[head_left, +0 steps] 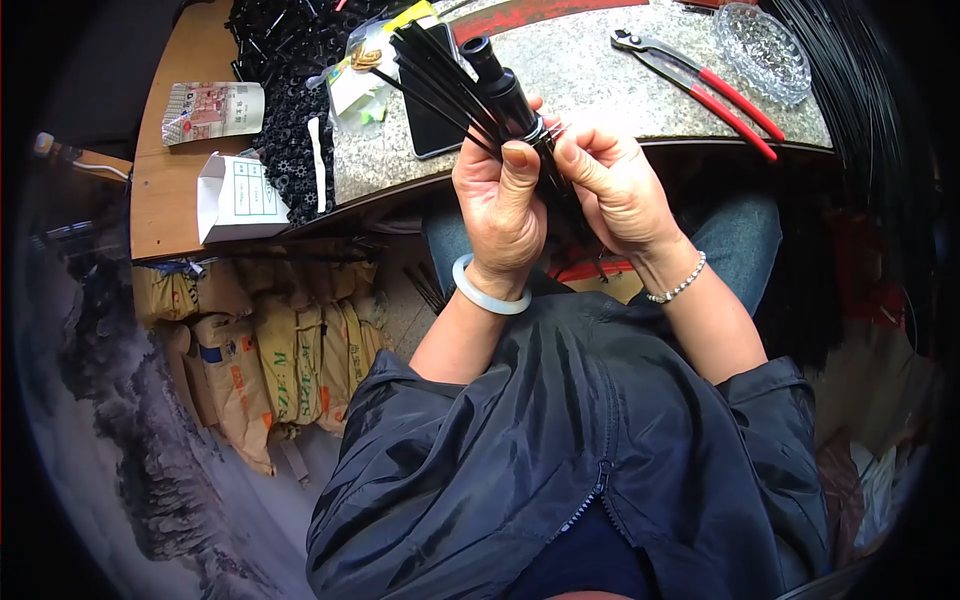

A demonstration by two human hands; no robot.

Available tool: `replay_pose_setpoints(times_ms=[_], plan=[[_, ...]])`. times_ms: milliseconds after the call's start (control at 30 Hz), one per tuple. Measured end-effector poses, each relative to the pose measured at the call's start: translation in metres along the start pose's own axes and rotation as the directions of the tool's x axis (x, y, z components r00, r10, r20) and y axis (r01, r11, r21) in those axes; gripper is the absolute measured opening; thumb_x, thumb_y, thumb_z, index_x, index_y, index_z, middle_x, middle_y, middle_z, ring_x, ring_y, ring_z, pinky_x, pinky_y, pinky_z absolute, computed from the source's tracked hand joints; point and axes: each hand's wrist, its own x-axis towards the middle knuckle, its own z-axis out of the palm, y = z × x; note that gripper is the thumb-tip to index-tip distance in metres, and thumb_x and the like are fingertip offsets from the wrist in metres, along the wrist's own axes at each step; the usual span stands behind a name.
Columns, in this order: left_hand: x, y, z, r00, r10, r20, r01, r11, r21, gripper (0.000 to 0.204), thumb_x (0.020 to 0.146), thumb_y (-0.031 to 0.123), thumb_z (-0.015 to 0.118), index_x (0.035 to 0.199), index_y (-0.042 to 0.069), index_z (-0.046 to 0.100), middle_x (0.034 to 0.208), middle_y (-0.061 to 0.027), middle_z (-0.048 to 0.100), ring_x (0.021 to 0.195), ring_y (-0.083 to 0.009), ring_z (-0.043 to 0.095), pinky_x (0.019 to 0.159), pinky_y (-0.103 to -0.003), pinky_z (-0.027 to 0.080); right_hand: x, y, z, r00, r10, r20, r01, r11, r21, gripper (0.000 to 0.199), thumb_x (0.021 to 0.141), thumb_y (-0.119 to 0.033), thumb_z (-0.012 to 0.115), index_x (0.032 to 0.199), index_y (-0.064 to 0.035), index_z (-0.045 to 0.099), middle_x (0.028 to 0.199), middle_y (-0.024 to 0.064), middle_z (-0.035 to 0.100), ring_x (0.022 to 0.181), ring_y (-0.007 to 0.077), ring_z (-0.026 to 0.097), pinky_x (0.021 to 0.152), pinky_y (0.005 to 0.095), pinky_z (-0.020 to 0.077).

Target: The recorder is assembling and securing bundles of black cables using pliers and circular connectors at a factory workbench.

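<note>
Left of the left hand (503, 205), a beige pouch (213, 112), white carton (245, 195) and, lower, brown sacks (240, 375) carry printing. That hand grips black rods (432, 85) and a stepped black tube (512, 105); just right, the right hand (620, 190) pinches apparent thin wire (559, 128) beside the tube. Rods seem gathered, fastening apparently unfinished. Red-handled pliers (742, 105) lie farther right.

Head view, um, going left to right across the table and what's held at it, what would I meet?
White box, white strip, black phone, black tube held up, red-handled pliers, bundle of long black strands.
</note>
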Motion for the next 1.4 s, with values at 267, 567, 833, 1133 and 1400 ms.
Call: replay_pose_setpoints(times_ms=[267,567,833,1133,1400], plan=[[0.001,-0.002,0.001,1.0,-0.006,0.015,0.007,0.999,-0.034,0.042,0.084,0.025,0.064,0.117,0.002,0.05,0.107,-0.0069,0.059,0.093,-0.0138,0.058,0.086,-0.028,0.046,-0.003,0.006,0.005,0.982,-0.186,-0.039,0.182,0.979,-0.093,0.009,0.087,-0.01,0.06,0.092,-0.0027,0.06,0.095,0.0042,0.061,0.089,0.0095,0.055,0.085,0.0233,0.0416],[0.0,-0.002,-0.004,1.0,-0.005,0.026,0.006,0.999,-0.045,0.041,0.084,0.026,0.064,0.115,0.002,0.052,0.109,-0.0068,0.059,0.094,-0.0136,0.058,0.088,-0.028,0.044,0.001,-0.001,0.021,0.978,-0.108,-0.178,0.112,0.994,0.013,0.01,0.085,-0.012,0.064,0.087,-0.0028,0.062,0.09,0.0024,0.06,0.081,0.0058,0.054,0.075,0.019,0.0436],[-0.002,-0.004,-0.009,0.997,-0.032,0.076,0.032,0.999,-0.002,0.053,0.084,0.035,0.06,0.121,0.0,0.044,0.104,-0.0108,0.058,0.101,-0.0207,0.056,0.093,-0.035,0.041,0.003,-0.001,0.0,1.0,-0.019,-0.004,0.019,0.999,-0.025,0.011,0.083,-0.017,0.066,0.081,-0.0062,0.063,0.08,-0.0021,0.06,0.075,0.0047,0.053,0.072,0.0188,0.0431],[0.005,-0.004,-0.011,0.989,-0.095,0.115,0.102,0.993,-0.054,0.055,0.088,0.041,0.052,0.12,-0.001,0.04,0.096,-0.0101,0.057,0.097,-0.022,0.055,0.095,-0.039,0.039,0.006,-0.005,0.008,0.993,0.055,-0.103,-0.061,0.997,-0.056,0.016,0.081,-0.016,0.069,0.085,-0.003,0.062,0.085,-0.0015,0.06,0.076,0.0055,0.053,0.074,0.0209,0.0438],[0.034,0.02,-0.003,0.947,-0.072,0.312,0.16,0.951,-0.266,0.071,0.082,0.048,0.058,0.127,-0.002,0.035,0.087,-0.0059,0.051,0.08,-0.0203,0.055,0.085,-0.042,0.047,-0.015,0.03,-0.006,0.968,-0.234,0.09,0.213,0.575,-0.79,0.035,0.074,-0.026,0.075,0.085,0.0007,0.056,0.058,0.0102,0.052,0.052,0.0133,0.047,0.054,0.0283,0.0434]])
